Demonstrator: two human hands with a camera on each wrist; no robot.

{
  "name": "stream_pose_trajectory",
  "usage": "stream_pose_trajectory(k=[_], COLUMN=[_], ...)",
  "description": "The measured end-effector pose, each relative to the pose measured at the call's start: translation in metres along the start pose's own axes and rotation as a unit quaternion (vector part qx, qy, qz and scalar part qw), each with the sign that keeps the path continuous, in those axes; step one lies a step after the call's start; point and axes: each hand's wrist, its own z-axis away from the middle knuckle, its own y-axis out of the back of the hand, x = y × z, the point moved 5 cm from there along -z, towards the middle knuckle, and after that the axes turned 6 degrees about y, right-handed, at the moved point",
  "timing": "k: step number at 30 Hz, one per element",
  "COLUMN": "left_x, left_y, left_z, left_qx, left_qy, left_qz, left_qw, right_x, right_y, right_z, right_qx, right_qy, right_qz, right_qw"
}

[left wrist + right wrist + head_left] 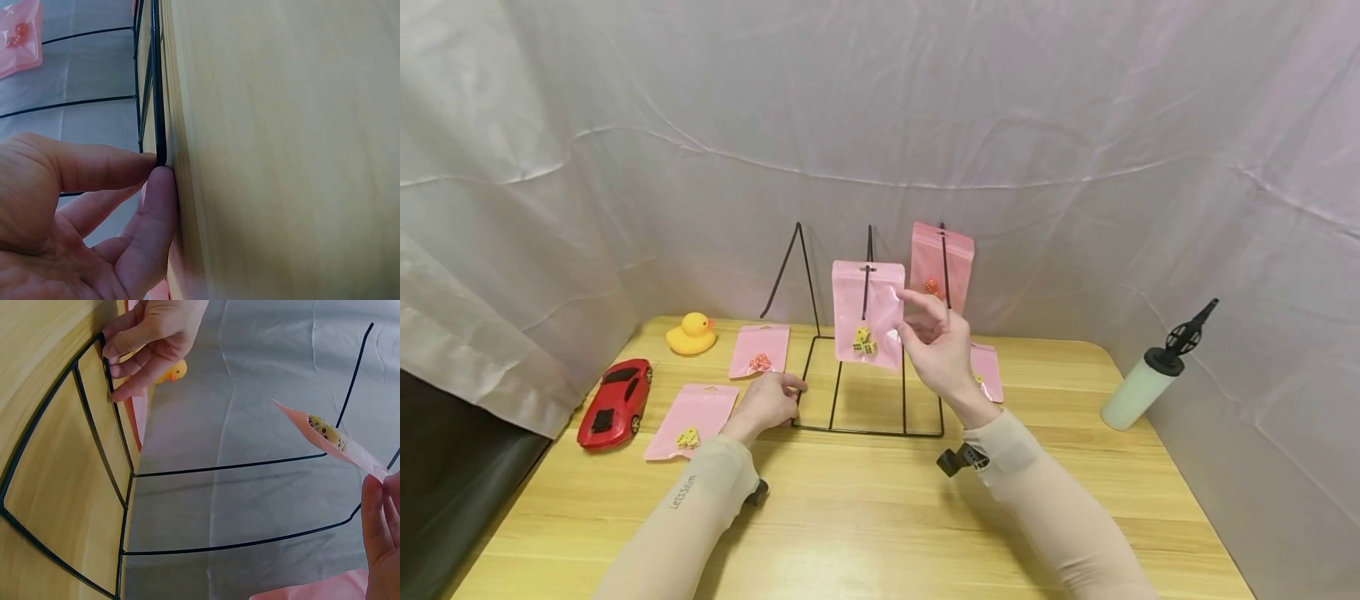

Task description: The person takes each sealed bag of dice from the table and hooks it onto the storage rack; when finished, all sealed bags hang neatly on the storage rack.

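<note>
A black wire display rack (868,431) stands on the table, with three prongs. My left hand (767,406) pinches the left front corner of its base between thumb and fingertips, plain in the left wrist view. From the middle prong hangs a pink zip bag (886,329) by its slot, with yellow dice (865,343) inside. My right hand (943,354) holds this bag by its right edge; in the right wrist view the bag (300,425) is seen from below. A second pink bag (923,254) with orange-red dice hangs on the right prong. The left prong carries nothing.
Left of the rack lie a pink bag (763,340) with orange-red dice and another pink bag (700,407) with yellow dice. One more bag (990,371) lies behind my right wrist. A rubber duck (691,335), a red toy car (616,404) and a pale green pump (1138,392) stand outward.
</note>
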Motion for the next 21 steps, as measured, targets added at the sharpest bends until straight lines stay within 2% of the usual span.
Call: stream_pose_trajectory(k=[2, 8, 11, 13, 15, 16, 18, 20, 21], left_x=[0.003, 0.023, 0.026, 0.017, 0.017, 0.018, 0.007, 0.012, 0.009], left_y=[0.001, 0.010, 0.012, 0.007, 0.007, 0.007, 0.002, 0.004, 0.003], left_z=[0.003, 0.029, 0.034, 0.022, 0.023, 0.024, 0.011, 0.016, 0.012], left_qx=[0.001, -0.002, -0.003, -0.008, -0.005, -0.008, -0.003, -0.003, -0.006], left_qy=[-0.004, -0.002, 0.002, 0.004, 0.004, 0.013, 0.010, 0.014, 0.015], left_qz=[0.001, 0.008, 0.009, 0.012, 0.013, 0.011, 0.013, 0.012, 0.013], left_qw=[1.0000, 1.0000, 0.9999, 0.9999, 0.9999, 0.9998, 0.9999, 0.9998, 0.9998], right_x=[0.001, 0.005, 0.008, 0.010, 0.012, 0.012, 0.015, 0.017, 0.018], right_y=[-0.001, -0.004, -0.005, -0.005, -0.005, -0.005, -0.005, -0.005, -0.005], right_z=[-0.001, -0.005, -0.008, -0.010, -0.012, -0.013, -0.014, -0.015, -0.016], right_qx=[0.001, 0.012, 0.016, 0.018, 0.020, 0.021, 0.025, 0.029, 0.032], right_qy=[-0.003, -0.014, -0.023, -0.029, -0.034, -0.036, -0.041, -0.047, -0.051], right_qz=[0.000, 0.003, 0.008, 0.010, 0.009, 0.009, 0.013, 0.017, 0.020], right_qw=[1.0000, 0.9998, 0.9996, 0.9994, 0.9992, 0.9991, 0.9988, 0.9983, 0.9980])
